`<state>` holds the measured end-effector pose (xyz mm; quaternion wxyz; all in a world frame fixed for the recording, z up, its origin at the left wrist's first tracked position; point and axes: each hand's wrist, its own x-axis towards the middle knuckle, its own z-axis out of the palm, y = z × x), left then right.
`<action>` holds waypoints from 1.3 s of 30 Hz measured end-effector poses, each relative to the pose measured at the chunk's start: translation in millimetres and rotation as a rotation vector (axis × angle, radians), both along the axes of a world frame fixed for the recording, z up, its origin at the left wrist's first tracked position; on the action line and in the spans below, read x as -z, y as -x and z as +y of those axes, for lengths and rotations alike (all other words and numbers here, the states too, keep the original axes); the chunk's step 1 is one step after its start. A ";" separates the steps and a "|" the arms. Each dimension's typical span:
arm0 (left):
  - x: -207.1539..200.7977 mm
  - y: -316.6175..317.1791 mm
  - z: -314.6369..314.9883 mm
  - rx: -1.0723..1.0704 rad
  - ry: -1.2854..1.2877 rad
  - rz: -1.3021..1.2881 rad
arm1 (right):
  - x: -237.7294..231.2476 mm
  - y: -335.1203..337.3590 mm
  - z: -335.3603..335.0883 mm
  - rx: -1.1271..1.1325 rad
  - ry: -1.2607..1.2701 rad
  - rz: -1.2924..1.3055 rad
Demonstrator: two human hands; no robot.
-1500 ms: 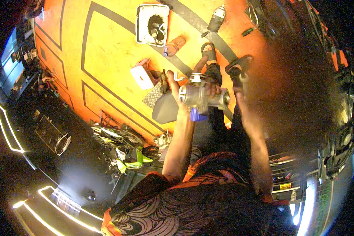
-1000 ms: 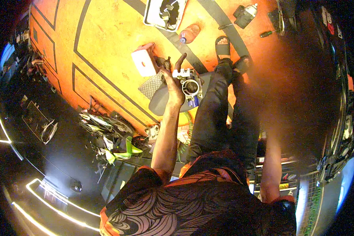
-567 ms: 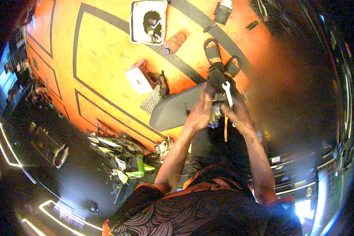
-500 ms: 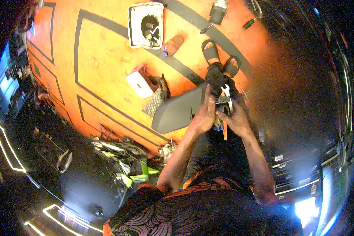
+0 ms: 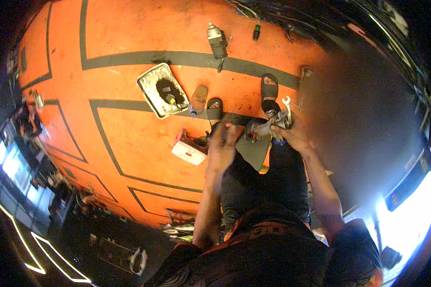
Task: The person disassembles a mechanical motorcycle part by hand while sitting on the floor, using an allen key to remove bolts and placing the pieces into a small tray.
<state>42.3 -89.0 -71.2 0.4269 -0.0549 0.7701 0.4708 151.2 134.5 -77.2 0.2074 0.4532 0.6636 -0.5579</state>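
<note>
Metal part [image 5: 262, 127] and wrench [image 5: 289, 111] are held in the right hand [image 5: 296, 136]; on the left, the blurry left hand [image 5: 221, 149] has loose fingers.

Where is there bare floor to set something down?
Bare floor lies beyond the dark stripe, left of the power tool; another patch sits left of the stool, nearer than the tray. It's crowded around the left hand, stool, left sandal, bottle and tray.
</note>
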 end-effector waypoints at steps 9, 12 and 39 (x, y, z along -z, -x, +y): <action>179.3 77.7 -153.2 1.107 0.702 0.356 | 128.6 6.2 -45.1 0.568 -0.173 0.033; 243.3 85.6 -200.8 1.330 0.520 0.332 | 226.5 2.5 -65.2 0.669 -0.128 0.044; 325.7 244.8 -82.4 0.220 0.135 0.557 | 510.9 8.7 -97.8 0.555 0.064 0.202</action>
